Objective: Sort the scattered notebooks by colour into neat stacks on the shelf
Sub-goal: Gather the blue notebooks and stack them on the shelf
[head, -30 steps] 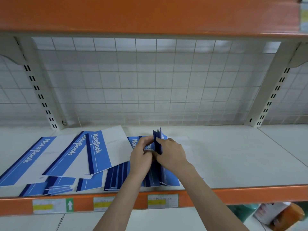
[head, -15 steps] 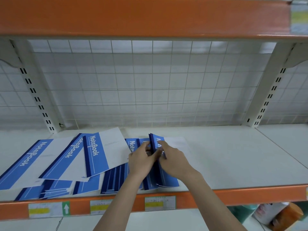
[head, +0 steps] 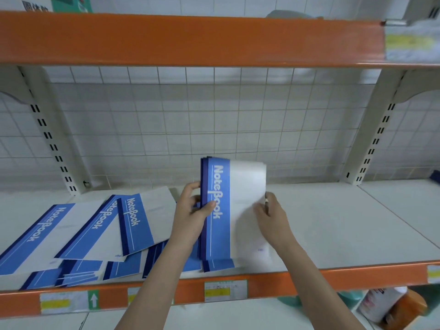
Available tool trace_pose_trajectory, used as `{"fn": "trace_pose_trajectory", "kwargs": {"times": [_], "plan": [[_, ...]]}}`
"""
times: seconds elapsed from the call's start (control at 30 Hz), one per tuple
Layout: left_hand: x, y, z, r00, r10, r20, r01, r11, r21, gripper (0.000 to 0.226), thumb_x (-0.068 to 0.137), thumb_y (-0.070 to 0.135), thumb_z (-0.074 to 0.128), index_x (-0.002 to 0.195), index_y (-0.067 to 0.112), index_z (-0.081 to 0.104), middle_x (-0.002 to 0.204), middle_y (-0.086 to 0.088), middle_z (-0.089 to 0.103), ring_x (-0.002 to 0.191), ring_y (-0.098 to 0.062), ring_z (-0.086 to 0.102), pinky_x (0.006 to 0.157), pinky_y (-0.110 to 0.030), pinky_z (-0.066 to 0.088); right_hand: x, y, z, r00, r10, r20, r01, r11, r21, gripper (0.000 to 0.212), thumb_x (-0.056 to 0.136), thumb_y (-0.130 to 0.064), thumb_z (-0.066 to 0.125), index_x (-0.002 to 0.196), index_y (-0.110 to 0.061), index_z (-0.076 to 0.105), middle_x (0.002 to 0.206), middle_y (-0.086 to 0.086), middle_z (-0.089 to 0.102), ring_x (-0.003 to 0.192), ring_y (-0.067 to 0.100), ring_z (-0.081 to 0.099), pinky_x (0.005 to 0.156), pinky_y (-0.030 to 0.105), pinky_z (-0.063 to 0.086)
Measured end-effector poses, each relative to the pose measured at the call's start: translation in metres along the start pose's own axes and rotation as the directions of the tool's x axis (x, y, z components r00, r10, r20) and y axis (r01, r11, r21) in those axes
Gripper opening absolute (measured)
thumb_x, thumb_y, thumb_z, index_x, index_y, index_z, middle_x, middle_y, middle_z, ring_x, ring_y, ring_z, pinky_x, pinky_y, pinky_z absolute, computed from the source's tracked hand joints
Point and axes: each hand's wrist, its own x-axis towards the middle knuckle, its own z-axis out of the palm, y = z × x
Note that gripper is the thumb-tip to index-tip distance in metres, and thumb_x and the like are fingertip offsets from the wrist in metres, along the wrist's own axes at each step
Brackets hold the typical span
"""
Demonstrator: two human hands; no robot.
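A small bundle of blue-and-white notebooks (head: 234, 206) stands tilted up off the white shelf board (head: 345, 222), cover facing me. My left hand (head: 191, 214) grips its dark blue spine edge, thumb across the "NoteBook" band. My right hand (head: 271, 214) holds the white right edge, fingers curled behind it. Several more blue-and-white notebooks (head: 100, 227) lie fanned and overlapping on the left half of the shelf, some slid under others near the front lip.
An orange shelf lip (head: 357, 276) with price tags runs along the front. The orange upper shelf (head: 190, 39) hangs close overhead. A wire grid back panel (head: 214, 120) and slotted uprights (head: 378, 132) close the rear. Bottles (head: 392, 306) stand on the shelf below.
The bundle was lying low on edge between both hands; now it is raised and turned with its cover facing me, the hands spread to its left and right edges.
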Motion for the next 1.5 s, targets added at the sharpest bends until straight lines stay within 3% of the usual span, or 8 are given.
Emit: {"fn": "trace_pose_trajectory", "kwargs": {"times": [0.17,0.37,0.5,0.63,0.93,1.0,1.17,1.5], "plan": [[0.004,0.020,-0.002,0.978,0.207,-0.020,-0.208,0.975,-0.078,0.035,0.090,-0.001,0.057,0.106,0.030,0.055,0.097,0.008,0.070,0.090,-0.012,0.066,0.076,-0.025,0.057,0.001,-0.024,0.002,0.994,-0.074,-0.084,0.100,0.919,0.380,0.004,0.091,0.000,0.041,0.091,0.002,0.045,0.077,0.006,0.039,0.065,0.007,0.036,0.057,0.014,0.034],[-0.002,0.008,0.001,0.994,0.105,-0.013,-0.106,0.987,-0.123,0.023,0.089,0.019,0.063,0.095,0.041,0.065,0.096,0.010,0.071,0.090,-0.008,0.067,0.068,-0.015,0.052,-0.005,-0.021,0.013,0.988,-0.149,-0.041,0.150,0.853,0.499,0.012,0.093,-0.010,0.048,0.102,-0.005,0.054,0.090,0.020,0.052,0.079,0.012,0.049,0.070,0.017,0.043],[-0.009,-0.009,0.005,0.998,0.062,0.003,-0.062,0.994,-0.086,0.025,0.090,0.016,0.062,0.109,0.032,0.061,0.104,0.012,0.071,0.097,-0.001,0.065,0.075,-0.009,0.049,-0.011,-0.002,0.022,0.984,-0.180,0.003,0.158,0.868,0.471,0.030,0.095,-0.002,0.043,0.110,-0.026,0.052,0.097,-0.023,0.065,0.087,-0.008,0.057,0.074,0.004,0.042],[-0.009,-0.015,0.007,0.997,0.074,0.001,-0.074,0.997,-0.016,0.027,0.092,0.019,0.059,0.114,0.034,0.056,0.108,0.014,0.067,0.099,0.003,0.062,0.078,-0.009,0.048,-0.014,0.016,0.030,0.987,-0.157,0.034,0.129,0.901,0.415,0.021,0.098,-0.006,0.042,0.106,-0.024,0.047,0.090,-0.030,0.063,0.082,-0.014,0.056,0.069,0.002,0.042],[-0.006,-0.021,0.008,0.995,0.080,0.051,-0.086,0.990,0.108,0.035,0.094,0.020,0.055,0.127,0.030,0.047,0.115,0.018,0.061,0.102,0.009,0.058,0.081,-0.006,0.046,-0.006,0.021,0.017,0.992,-0.124,0.026,0.110,0.946,0.305,0.014,0.096,-0.006,0.043,0.105,-0.010,0.053,0.090,0.004,0.059,0.071,0.002,0.052,0.065,0.004,0.042],[-0.004,-0.019,0.014,0.995,0.056,0.077,-0.064,0.993,0.098,0.029,0.094,0.017,0.056,0.120,0.031,0.050,0.111,0.017,0.063,0.100,0.004,0.060,0.079,-0.007,0.046,-0.005,0.020,0.008,0.994,-0.105,-0.021,0.106,0.953,0.284,0.014,0.098,-0.010,0.042,0.088,-0.005,0.050,0.076,0.014,0.049,0.059,0.006,0.046,0.056,0.010,0.042],[0.006,-0.020,0.046,0.984,-0.117,0.135,0.100,0.987,0.124,0.021,0.094,0.022,0.057,0.107,0.031,0.043,0.099,0.009,0.063,0.085,-0.009,0.061,0.070,-0.022,0.047,-0.002,0.025,-0.027,0.990,0.028,-0.137,-0.011,0.992,0.123,0.033,0.099,-0.020,0.037,0.067,-0.015,0.032,0.065,0.001,0.037,0.054,0.007,0.040,0.033,0.012,0.033],[0.005,-0.031,0.179,0.877,-0.344,0.335,0.257,0.926,0.277,0.012,0.102,0.031,0.036,0.098,0.023,0.044,0.099,0.000,0.062,0.086,-0.017,0.063,0.070,-0.031,0.049,-0.020,0.077,-0.141,0.888,0.378,-0.263,-0.376,0.925,0.059,0.031,0.100,-0.025,0.033,0.072,-0.014,0.039,0.072,0.002,0.041,0.064,0.013,0.042,0.035,0.014,0.034]]}}
